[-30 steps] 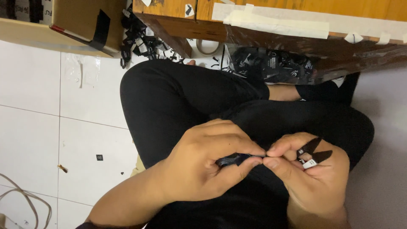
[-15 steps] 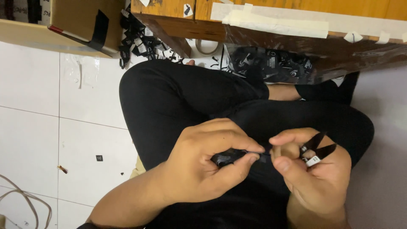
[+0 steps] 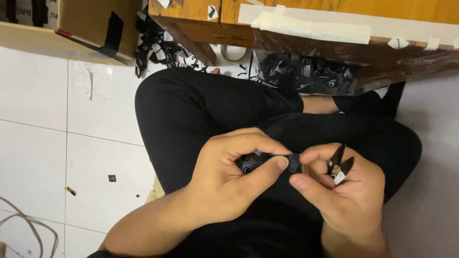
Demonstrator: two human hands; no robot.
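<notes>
1. The white tiled floor (image 3: 43,119) is spreading out to the left of the lap, with a cardboard box (image 3: 91,24) standing on it beyond the knee.
2. A wooden bench (image 3: 296,19), patched with pale tape, is running across above the lap, and a clear bag of small black labels (image 3: 306,74) is lying under its edge.
3. The person's black trousers (image 3: 201,105) are filling the middle, legs crossed; this lap is serving as the landmark.
4. The left hand (image 3: 224,186) is hovering over the lap, its grip pressed together, thumb and fingers pinching a small black strip (image 3: 260,162).
5. The right hand (image 3: 342,198) is sitting just beside it, pinching the strip's other end (image 3: 294,163), while small black snips (image 3: 340,162) are poking up between its fingers.
6. The strip is looking light, soft and floppy, probably woven; holding it close to each end is likely keeping it taut.
</notes>
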